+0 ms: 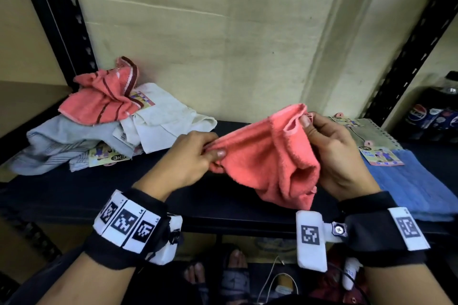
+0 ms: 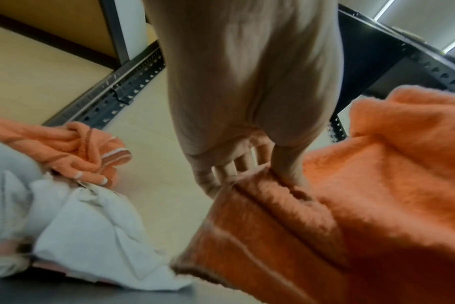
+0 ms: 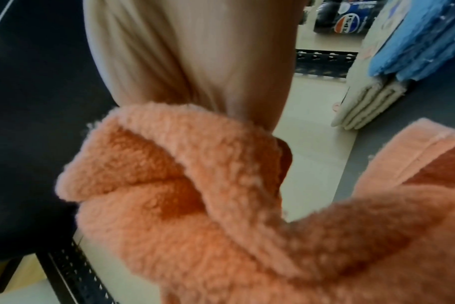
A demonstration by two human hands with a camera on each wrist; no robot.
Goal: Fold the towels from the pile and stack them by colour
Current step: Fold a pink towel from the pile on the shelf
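Observation:
A plain coral towel [image 1: 267, 153] hangs bunched in the air above the dark shelf [image 1: 99, 190], held between both hands. My left hand [image 1: 198, 153] pinches its left edge, thumb on top. My right hand [image 1: 322, 136] pinches its upper right corner. In the left wrist view the fingers [image 2: 237, 164] curl round the coral towel's [image 2: 325, 205] hem. The right wrist view shows the coral towel [image 3: 195, 185] draped under the hand. The unfolded pile [image 1: 104, 119] lies at the left: a striped coral towel [image 1: 104, 96], a white one [image 1: 168, 121] and a pale blue one [image 1: 62, 143].
At the right, a folded blue towel [image 1: 416, 181] and a folded beige towel [image 1: 371, 131] lie on the shelf, each with a paper label. Black slotted uprights [image 1: 62, 20] frame the shelf. Soda bottles [image 1: 433, 111] stand behind the right upright. A wall closes the back.

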